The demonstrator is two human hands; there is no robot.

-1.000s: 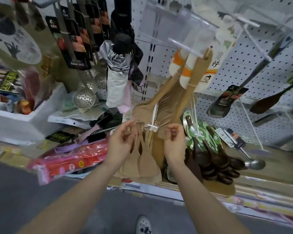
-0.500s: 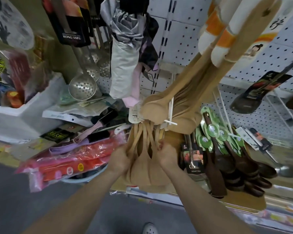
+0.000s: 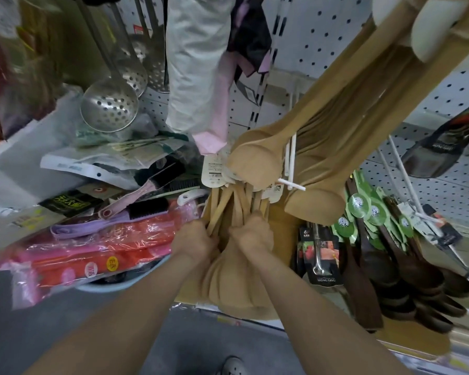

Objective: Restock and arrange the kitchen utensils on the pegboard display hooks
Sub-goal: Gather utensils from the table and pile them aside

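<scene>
Fingers curled tight, the left hand (image 3: 194, 240) and right hand (image 3: 253, 235) grip a bunch of pale wooden spatulas (image 3: 236, 282) by the handles, side by side. The spatulas appear to hang from a white hook (image 3: 291, 161) on the pegboard (image 3: 322, 36), blades down over the front edge of the shelf (image 3: 255, 322), below a cluster of wooden spoons (image 3: 257, 158). The step looks like gathering and squaring the bunch on its hook. The next move likely calls for levelling the handles without slipping any off the hook's tip. Toward the shelf's left, a pale blue tub (image 3: 106, 287) holds pink and red packets (image 3: 92, 255); anything beneath them is hidden.
</scene>
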